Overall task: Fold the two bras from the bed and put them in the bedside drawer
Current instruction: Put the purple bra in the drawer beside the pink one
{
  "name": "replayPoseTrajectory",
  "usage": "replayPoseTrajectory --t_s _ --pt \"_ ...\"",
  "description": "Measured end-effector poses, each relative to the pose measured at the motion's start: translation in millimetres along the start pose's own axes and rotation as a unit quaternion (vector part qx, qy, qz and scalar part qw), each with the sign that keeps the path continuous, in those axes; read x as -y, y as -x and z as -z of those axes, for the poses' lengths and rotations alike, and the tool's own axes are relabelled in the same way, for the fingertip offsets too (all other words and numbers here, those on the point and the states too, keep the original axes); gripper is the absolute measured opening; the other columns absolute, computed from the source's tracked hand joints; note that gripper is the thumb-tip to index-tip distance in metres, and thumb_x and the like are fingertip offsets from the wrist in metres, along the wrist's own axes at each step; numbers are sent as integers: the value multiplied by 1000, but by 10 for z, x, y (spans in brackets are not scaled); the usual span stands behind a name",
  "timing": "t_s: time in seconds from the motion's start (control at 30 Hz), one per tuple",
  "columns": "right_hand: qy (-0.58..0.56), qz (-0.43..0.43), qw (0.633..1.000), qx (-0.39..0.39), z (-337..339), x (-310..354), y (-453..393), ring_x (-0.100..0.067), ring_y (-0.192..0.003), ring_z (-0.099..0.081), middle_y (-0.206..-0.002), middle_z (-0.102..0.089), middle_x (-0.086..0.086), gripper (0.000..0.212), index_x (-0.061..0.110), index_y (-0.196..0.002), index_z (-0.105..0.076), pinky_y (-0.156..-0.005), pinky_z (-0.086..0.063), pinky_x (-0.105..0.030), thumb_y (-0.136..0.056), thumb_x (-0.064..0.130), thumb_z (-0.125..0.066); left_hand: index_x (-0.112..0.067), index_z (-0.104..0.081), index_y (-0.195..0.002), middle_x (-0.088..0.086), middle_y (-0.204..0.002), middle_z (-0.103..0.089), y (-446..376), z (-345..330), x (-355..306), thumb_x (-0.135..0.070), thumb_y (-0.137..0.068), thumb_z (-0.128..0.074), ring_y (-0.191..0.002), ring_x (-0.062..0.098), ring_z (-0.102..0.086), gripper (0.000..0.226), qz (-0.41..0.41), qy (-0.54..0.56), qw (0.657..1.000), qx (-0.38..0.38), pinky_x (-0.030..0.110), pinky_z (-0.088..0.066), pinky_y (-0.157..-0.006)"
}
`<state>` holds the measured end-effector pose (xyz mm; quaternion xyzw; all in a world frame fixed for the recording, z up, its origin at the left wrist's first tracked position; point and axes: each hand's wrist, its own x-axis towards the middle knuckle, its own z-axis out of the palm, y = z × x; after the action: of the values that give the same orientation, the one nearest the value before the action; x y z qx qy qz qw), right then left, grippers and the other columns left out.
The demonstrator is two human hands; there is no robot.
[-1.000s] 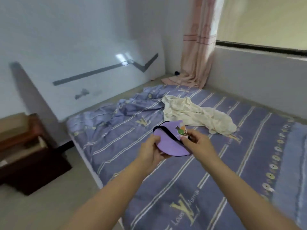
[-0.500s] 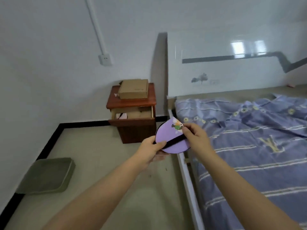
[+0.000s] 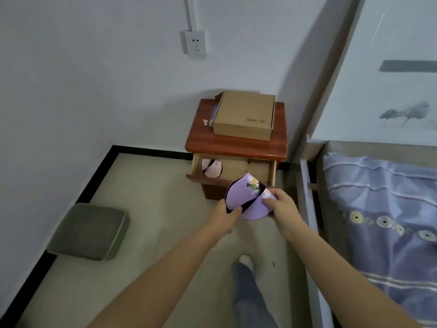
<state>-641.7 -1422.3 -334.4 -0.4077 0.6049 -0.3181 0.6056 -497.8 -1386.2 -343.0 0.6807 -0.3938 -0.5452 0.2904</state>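
Grip is applied from both sides: the left hand [image 3: 225, 213] is closed on the lower left edge of the folded purple bra [image 3: 246, 197], thumb over the black strap, and the right hand [image 3: 280, 204] is closed on its right edge, fingertips pressed onto the cup. The bra is held in the air, cups nested into one rounded shape, just in front of and slightly above the front panel of the open drawer [image 3: 248, 170] of the bedside cabinet [image 3: 236, 144]. A folded pink bra [image 3: 211, 168] is already seen at the left end of the drawer; the right part appears free. For this step to be done well, both pinches are best kept until the bra is over the free space, so that the nested cups are not allowed to spring apart. The bra is best lowered beside the pink one, not on top of it, with the strap tucked beneath. The cabinet top overhangs the drawer, so a low, forward entry is advised. The cardboard box [image 3: 244, 116] on top and the bed [image 3: 383, 209] to the right are not involved.
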Motion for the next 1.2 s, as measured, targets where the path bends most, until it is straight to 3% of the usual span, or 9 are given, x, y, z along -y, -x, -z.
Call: replayPoseTrajectory --t_s 0.1,0.3,0.43,0.63,0.8,0.9,1.03,1.13,1.2 --pt "-9 -90 996 -3 -135 -54 -949 -29 -88 -45 -96 -49 -17 14 3 -93 -48 -87 -44 -52 -83 -6 -42 -7 -39 -118 2 -101 -50 -842 141 -4 -19 -85 -57 -76 6 -50 39 38 0 999 -17 12 -43 -52" --pt "9 -163 984 -70 -438 -406 -2511 -33 -96 -49 -109 -52 -26 19 1 -102 -50 -94 -44 -47 -85 -4 -45 -4 -37 -128 16 -132 -48 -2022 466 447 -20 -84 -57 -120 30 -45 50 63 -207 972 -98 35 -38 -95" --pt "-60 -206 962 -168 -608 -713 -3237 -33 -107 -54 -115 -59 -23 24 -3 -106 -57 -97 -41 -37 -87 -4 -42 -2 -40 -126 22 -129 -47 -2500 727 837 -15 -83 -57 -120 34 -40 48 15 -388 918 -83 41 -38 -97" --pt "55 -187 968 -158 -664 -973 -3805 -7 -58 -41 -65 -44 4 37 22 -58 -39 -76 -38 -30 -88 1 -43 5 -52 -113 32 -117 -53 -2941 861 1099 -3 -70 -69 -111 47 -47 46 -91 -465 877 -79 52 -46 -87" --pt "251 -88 954 -139 -801 -1065 -3874 -26 -82 -58 -87 -63 -18 12 4 -81 -57 -85 -42 -28 -88 6 -47 5 -53 -113 38 -118 -54 -3029 883 1185 -3 -57 -80 -114 54 -47 62 -163 -488 853 -92 64 -42 -90" --pt "414 -47 906 -67 -818 -1101 -3672 -37 -116 -44 -129 -48 -24 35 1 -120 -43 -96 -39 -40 -87 13 -48 6 -50 -118 41 -120 -51 -3060 944 1117 -6 -54 -83 -114 57 -45 73 -200 -517 827 -95 69 -38 -90" --pt "549 113 828 26 -661 -1085 -2955 -36 -111 -54 -117 -63 -18 38 8 -109 -57 -98 -43 -46 -78 29 -62 6 -46 -122 40 -122 -50 -3110 1039 892 -15 -41 -90 -114 57 -45 95 -226 -575 784 -62 71 -37 -86" --pt "663 198 720 48 -571 -1106 -2661 -45 -122 -44 -129 -54 -23 76 10 -120 -51 -99 -22 -65 -55 33 -83 6 -45 -122 37 -122 -53 -3124 1072 745 -29 -29 -91 -113 51 -49 110 -236 -629 740 -25 64 -44 -85" --pt "672 190 716 15 -498 -989 -2749 -46 -130 -21 -142 -33 -25 97 14 -133 -33 -97 -7 -65 -53 27 -85 7 -41 -123 35 -123 -54 -3125 1081 686 -32 -30 -91 -113 49 -50 112 -240 -655 717 -12 60 -45 -87"
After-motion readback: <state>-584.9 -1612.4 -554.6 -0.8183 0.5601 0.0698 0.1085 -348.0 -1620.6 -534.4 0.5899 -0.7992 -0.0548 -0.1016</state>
